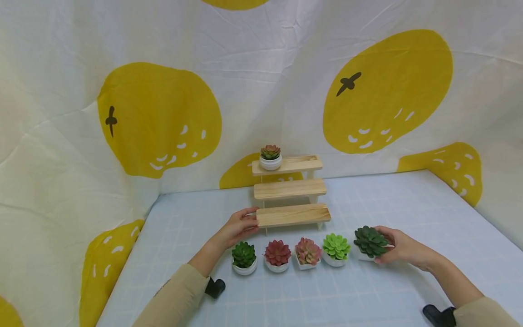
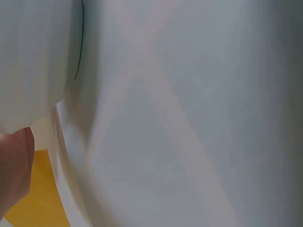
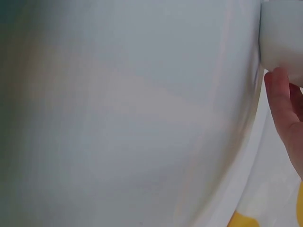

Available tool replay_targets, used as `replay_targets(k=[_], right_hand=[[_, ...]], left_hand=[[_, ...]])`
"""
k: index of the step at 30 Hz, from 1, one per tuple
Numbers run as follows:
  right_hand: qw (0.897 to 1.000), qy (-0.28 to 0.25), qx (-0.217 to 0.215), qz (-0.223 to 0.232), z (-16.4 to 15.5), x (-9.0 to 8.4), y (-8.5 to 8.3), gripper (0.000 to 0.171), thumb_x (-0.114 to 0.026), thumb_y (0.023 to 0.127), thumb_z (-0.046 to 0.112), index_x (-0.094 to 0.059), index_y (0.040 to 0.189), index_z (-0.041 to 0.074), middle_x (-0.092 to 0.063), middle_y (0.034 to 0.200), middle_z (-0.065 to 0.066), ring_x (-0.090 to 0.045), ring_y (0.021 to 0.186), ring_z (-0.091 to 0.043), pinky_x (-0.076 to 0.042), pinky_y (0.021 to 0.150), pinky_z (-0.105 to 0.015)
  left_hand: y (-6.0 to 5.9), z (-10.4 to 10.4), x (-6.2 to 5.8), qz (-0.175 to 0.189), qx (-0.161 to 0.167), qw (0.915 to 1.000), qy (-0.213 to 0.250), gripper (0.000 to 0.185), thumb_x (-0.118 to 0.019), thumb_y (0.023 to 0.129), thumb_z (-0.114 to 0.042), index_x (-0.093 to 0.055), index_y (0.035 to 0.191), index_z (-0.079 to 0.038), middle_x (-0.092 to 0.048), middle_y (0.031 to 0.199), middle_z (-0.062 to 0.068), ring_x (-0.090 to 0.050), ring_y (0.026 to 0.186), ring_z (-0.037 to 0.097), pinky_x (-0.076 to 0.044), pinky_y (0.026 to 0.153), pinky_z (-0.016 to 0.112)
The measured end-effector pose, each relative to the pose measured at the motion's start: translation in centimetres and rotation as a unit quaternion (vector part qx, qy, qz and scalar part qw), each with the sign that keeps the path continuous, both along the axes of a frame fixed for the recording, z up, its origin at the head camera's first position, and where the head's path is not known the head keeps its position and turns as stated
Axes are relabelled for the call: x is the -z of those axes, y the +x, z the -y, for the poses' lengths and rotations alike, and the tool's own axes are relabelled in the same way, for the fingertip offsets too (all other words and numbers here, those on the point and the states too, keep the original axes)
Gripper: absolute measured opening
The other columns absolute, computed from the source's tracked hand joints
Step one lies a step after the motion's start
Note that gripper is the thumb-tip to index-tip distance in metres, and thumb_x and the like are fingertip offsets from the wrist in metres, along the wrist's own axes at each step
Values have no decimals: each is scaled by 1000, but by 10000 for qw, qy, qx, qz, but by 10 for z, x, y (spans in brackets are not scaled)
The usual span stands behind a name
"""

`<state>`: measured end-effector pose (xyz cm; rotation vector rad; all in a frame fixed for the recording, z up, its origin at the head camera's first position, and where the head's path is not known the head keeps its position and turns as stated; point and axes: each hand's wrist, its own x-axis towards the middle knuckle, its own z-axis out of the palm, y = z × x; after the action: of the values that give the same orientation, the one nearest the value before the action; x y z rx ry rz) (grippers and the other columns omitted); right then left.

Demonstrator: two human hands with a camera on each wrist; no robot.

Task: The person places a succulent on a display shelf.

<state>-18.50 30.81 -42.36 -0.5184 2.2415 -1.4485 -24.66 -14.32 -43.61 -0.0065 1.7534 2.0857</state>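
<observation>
My left hand [image 1: 239, 226] holds the left end of the lowest step of a three-tier wooden stand [image 1: 293, 215], its fingers at that corner. A white pot [image 2: 35, 61] fills the upper left of the left wrist view, where only part of the hand shows. Over at the right, my right hand [image 1: 402, 247] grips a dark green succulent [image 1: 369, 241] by its white pot. Fingertips [image 3: 280, 80] are against this pot [image 3: 283, 38] in the right wrist view. To its left, a bright green succulent [image 1: 336, 246] stands in a white pot.
Left of the bright green one, a pink succulent [image 1: 308, 251], a dark red one [image 1: 278, 253] and a green one [image 1: 244, 255] stand in a row before the stand. A reddish succulent [image 1: 270, 153] sits on the top step. Behind hangs a lemon-print cloth [image 1: 269, 100].
</observation>
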Motion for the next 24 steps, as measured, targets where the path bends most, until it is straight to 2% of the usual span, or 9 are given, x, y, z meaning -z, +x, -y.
replay_targets(k=[12, 19, 24], right_hand=[[9995, 133, 239, 130, 5, -6, -2, 70, -76, 73, 4, -37, 130, -9, -47, 128, -18, -48, 105, 1, -46, 85, -24], [9996, 22, 254, 97, 4, -14, -5, 73, -74, 74, 2, -32, 133, -12, -42, 132, -27, -47, 104, 4, -48, 81, -24], [9997, 4, 262, 21, 4, -21, -7, 74, -73, 76, 3, -30, 134, -13, -41, 132, -27, -48, 103, 4, -48, 80, -24]], left_hand=[[0, 0, 3, -35, 59, 10000, 33, 53, -52, 90, 6, -37, 140, 0, -49, 125, 23, -58, 92, 16, -53, 79, 27], [0, 0, 2, 12, -44, 10000, 23, 53, -53, 89, 7, -38, 139, 1, -50, 123, 23, -58, 92, 17, -53, 79, 28], [-1, 0, 1, 22, -60, 10000, 35, 54, -53, 88, 8, -38, 139, 0, -50, 123, 23, -58, 92, 17, -53, 78, 27]])
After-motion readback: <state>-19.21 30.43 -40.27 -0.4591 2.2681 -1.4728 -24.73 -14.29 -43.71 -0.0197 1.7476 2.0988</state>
